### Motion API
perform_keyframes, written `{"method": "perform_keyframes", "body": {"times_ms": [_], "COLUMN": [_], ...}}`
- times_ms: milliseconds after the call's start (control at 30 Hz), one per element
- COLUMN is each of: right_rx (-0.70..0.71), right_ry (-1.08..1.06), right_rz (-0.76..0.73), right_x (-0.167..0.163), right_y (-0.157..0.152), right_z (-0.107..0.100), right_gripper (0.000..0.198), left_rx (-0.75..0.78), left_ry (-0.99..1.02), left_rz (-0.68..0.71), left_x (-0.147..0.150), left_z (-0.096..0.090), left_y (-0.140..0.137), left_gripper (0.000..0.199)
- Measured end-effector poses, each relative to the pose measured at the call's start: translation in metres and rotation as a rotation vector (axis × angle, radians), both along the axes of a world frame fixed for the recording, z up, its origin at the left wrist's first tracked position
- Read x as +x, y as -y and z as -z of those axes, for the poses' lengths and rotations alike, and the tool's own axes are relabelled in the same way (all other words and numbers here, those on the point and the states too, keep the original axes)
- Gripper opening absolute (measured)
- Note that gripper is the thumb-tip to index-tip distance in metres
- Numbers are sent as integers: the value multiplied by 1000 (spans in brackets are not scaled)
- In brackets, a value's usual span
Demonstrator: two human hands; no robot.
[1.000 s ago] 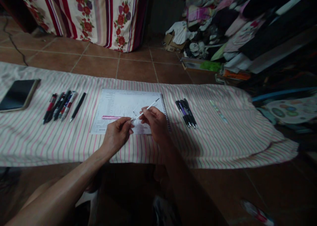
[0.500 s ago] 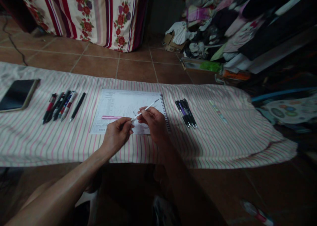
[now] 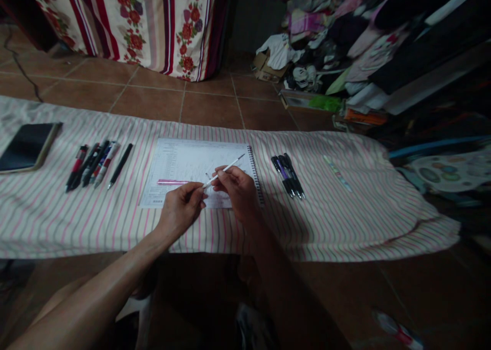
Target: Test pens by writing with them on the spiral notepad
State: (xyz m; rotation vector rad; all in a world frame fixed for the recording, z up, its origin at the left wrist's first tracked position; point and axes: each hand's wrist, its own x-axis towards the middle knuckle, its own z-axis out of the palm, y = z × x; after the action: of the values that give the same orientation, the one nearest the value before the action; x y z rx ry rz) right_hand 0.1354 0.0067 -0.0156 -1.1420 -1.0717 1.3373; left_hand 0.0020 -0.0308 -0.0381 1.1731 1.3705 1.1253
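Over a spiral notebook (image 3: 199, 156), I hold a thin white pen refill (image 3: 232, 163) slantwise, its dark end up to the right. My left hand (image 3: 183, 202) pinches the lower end between thumb and fingertips. My right hand (image 3: 238, 189) is closed around the refill further up, thumb against fingers. A pink pen barrel (image 3: 172, 182) lies across the page left of my hands. One small dark piece (image 3: 207, 176) shows just behind the fingers; its kind is too small to tell.
Left of the notebook lie a black pen (image 3: 120, 166), a row of several pens (image 3: 92, 165) and a dark tablet or phone (image 3: 26, 145). To the right are several dark pens (image 3: 288, 175) and a pale patterned strip (image 3: 337, 173). A striped cloth (image 3: 368, 222) covers the table.
Almost nothing moves: the upper end of the refill has shifted very slightly left. Both hands keep their grip in the same place.
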Motion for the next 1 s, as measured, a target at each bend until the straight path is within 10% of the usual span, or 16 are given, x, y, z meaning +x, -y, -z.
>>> {"method": "perform_keyframes", "body": {"times_ms": [1000], "right_rx": [-1], "right_ry": [9], "right_rz": [-31], "right_x": [4], "right_y": [-3], "right_z": [4], "right_gripper": [25], "left_rx": [87], "left_ry": [-215], "left_rz": [5], "left_x": [-6], "left_z": [-2], "left_y": [-1], "left_gripper": [24]}}
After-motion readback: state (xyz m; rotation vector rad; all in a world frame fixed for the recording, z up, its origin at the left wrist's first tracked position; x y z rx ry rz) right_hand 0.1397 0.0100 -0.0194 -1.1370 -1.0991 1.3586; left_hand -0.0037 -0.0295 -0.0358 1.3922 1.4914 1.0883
